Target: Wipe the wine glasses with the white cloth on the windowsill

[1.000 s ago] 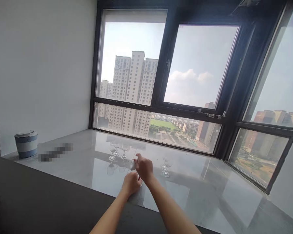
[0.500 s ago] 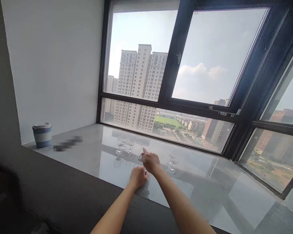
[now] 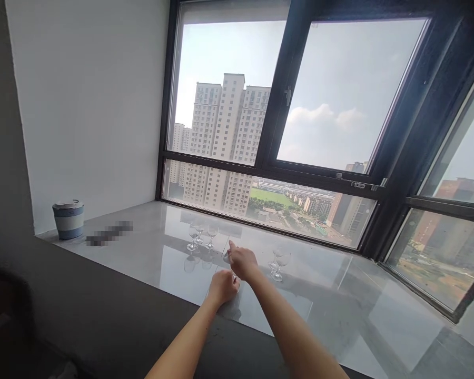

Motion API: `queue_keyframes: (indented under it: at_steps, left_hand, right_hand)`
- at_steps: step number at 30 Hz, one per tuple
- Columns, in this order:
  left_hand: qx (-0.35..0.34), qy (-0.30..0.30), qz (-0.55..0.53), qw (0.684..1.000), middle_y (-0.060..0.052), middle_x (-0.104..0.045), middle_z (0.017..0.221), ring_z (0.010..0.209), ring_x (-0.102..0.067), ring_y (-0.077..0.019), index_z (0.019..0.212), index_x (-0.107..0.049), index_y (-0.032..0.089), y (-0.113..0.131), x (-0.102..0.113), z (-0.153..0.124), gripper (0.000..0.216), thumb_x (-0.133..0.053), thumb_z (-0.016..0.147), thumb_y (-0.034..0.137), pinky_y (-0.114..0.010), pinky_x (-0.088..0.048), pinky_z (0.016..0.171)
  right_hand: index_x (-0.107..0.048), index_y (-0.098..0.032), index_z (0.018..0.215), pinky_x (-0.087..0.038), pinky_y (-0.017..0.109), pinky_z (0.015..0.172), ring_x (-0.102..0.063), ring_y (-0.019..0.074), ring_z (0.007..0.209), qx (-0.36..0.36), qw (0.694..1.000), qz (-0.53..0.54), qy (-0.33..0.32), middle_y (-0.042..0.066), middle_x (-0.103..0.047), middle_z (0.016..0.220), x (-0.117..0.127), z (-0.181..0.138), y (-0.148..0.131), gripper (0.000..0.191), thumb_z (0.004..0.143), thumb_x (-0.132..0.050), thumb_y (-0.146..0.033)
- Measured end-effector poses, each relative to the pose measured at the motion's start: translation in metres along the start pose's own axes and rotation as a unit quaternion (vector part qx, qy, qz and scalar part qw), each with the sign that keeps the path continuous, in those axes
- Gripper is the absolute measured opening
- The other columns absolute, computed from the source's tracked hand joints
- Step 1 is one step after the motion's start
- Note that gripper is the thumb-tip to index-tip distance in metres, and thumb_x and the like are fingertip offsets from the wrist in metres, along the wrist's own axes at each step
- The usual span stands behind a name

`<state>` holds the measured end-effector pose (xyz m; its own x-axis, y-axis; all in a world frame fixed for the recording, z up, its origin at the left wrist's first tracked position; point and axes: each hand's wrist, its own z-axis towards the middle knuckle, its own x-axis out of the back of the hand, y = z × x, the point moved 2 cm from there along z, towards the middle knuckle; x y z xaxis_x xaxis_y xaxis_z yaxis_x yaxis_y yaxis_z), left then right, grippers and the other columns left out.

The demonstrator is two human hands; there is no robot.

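Over the shiny grey sill, my right hand point(image 3: 243, 262) is closed, with its thumb side up, just beyond my left hand point(image 3: 223, 285). The left is curled into a closed shape near the sill's front edge. A small greyish, glassy edge point(image 3: 226, 257) shows beside the right fingers; what the hands hold is mostly hidden behind them, and I cannot make out its kind. Left of the hands, three clear stemmed glasses point(image 3: 212, 235) stand upright close together. To the right, two more stemmed glasses point(image 3: 278, 261) stand upright, one partly behind the other.
A blue and white lidded cup point(image 3: 68, 220) stands at the sill's left end, with a blurred-out dark patch point(image 3: 109, 233) beside it. Behind the glossy sill point(image 3: 142, 258) runs a dark-framed window point(image 3: 268, 171), with tall buildings outside. The sill's front edge drops away below my forearms.
My right hand has shifted very slightly left in the picture, along with a small shift of the view. The left hand stays in place, and the standing glasses have not been moved.
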<state>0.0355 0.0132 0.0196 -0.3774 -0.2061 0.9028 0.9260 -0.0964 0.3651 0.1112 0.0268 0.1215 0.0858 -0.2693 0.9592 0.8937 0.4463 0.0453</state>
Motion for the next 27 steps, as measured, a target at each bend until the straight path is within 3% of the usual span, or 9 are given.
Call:
queue_keyframes:
  at_steps: [5,17,27]
  left_hand:
    - [0.005,-0.005,-0.003,1.0,-0.014,-0.068,0.085,0.083,-0.063,-0.0231,0.08,-0.069,0.013,0.0,0.0,0.0,0.031,-0.044,0.084,0.032,-0.029,-0.039,0.07]
    - [-0.009,-0.011,-0.022,1.0,-0.01,-0.066,0.072,0.072,-0.061,-0.0196,0.069,-0.067,0.015,-0.006,-0.005,0.005,0.028,-0.047,0.081,0.031,-0.027,-0.035,0.064]
    - [-0.043,0.012,-0.075,0.996,-0.011,-0.068,0.078,0.073,-0.06,-0.02,0.086,-0.067,0.014,-0.015,-0.005,0.018,0.026,-0.044,0.085,0.027,-0.028,-0.034,0.061]
  right_hand:
    - [-0.047,-0.019,0.134,-0.042,0.029,0.071,-0.065,0.0213,0.086,0.001,1.0,0.001,0.004,0.011,-0.07,0.097,0.002,0.001,-0.001,0.046,0.096,-0.024,-0.033]
    - [-0.041,-0.021,0.138,-0.042,0.029,0.071,-0.066,0.0208,0.08,-0.02,0.998,0.01,0.06,0.01,-0.071,0.088,-0.002,-0.008,-0.004,0.045,0.097,-0.024,-0.03]
    - [-0.031,-0.015,0.143,-0.038,0.024,0.062,-0.064,0.0176,0.067,-0.02,0.988,0.076,0.131,0.008,-0.069,0.076,-0.013,-0.016,-0.016,0.048,0.098,-0.023,-0.029]
